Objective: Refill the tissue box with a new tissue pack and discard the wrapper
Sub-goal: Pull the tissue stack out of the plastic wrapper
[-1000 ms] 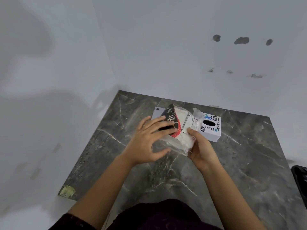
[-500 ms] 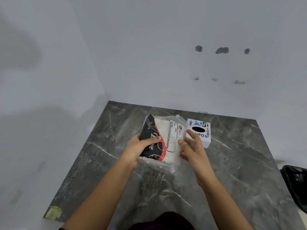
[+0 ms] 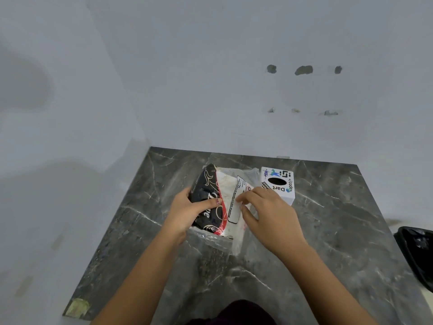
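Note:
The tissue pack (image 3: 222,195) is a soft plastic-wrapped bundle with a black, red and clear printed wrapper, held tilted above the grey marble floor. My left hand (image 3: 187,212) grips its black left side, thumb on top. My right hand (image 3: 264,212) pinches the clear wrapper on the pack's right side, fingers curled on the plastic. The white cube tissue box (image 3: 278,184), printed with "Dart" and "code" and an oval black slot on top, stands on the floor just right of the pack, behind my right hand.
A dark marble floor slab (image 3: 339,231) meets white walls at the back and left. A black-lined bin (image 3: 417,256) sits at the right edge. A yellowish tape scrap (image 3: 78,307) lies at the slab's near left corner. My dark-clothed knee (image 3: 234,313) shows at the bottom.
The pack has turned so its black side faces left. My left hand shifted from lying flat on top to gripping the left side; my right hand moved onto the clear wrapper.

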